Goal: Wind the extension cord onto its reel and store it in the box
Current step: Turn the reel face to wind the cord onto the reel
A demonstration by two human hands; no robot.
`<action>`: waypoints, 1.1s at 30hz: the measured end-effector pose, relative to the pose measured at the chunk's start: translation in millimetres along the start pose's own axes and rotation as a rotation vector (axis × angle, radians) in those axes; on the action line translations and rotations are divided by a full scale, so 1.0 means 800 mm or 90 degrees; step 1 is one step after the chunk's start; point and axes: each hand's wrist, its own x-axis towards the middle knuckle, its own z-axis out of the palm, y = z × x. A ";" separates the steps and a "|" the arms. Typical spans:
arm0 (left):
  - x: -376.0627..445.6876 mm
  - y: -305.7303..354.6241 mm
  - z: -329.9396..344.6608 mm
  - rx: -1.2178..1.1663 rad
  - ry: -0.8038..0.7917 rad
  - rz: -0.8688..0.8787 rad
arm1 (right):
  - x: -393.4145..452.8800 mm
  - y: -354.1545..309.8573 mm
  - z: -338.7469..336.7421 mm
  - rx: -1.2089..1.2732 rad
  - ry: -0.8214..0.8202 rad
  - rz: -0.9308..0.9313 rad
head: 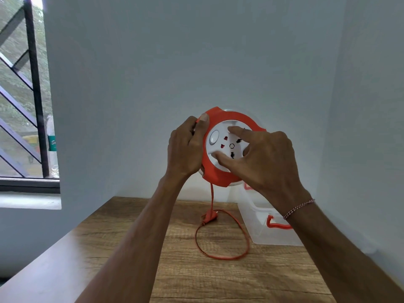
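Note:
I hold a round orange and white cord reel [220,176] up in the air above the table, its socket face toward me. My left hand [185,147] grips the reel's left rim, thumb on the orange edge. My right hand [264,158] has its thumb and fingers curled onto the white centre disc. An orange cord [220,256] hangs from the reel's underside and lies in a loop on the table, with its plug [209,217] at the loop's far end. A clear plastic box [258,228] with orange latches stands open at the right, partly hidden by my right forearm.
The wooden table [122,243] runs toward a white wall. A second wall closes in the right side. At the left is a window with dark bars [32,84] and a bottle [52,145] on its sill.

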 end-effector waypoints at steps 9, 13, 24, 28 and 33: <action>0.000 0.001 0.000 0.005 0.001 -0.003 | 0.001 0.001 0.003 0.012 0.027 0.000; 0.001 -0.002 0.000 0.003 0.008 0.000 | 0.006 0.007 -0.006 0.019 0.002 -0.087; 0.000 -0.002 0.001 0.014 0.004 0.005 | 0.005 -0.001 -0.011 -0.179 -0.198 -0.150; 0.000 0.000 0.001 0.014 0.005 -0.002 | 0.000 0.001 -0.005 -0.116 -0.159 -0.133; -0.001 0.004 -0.001 0.001 0.011 -0.012 | -0.002 0.004 0.001 -0.066 -0.101 -0.074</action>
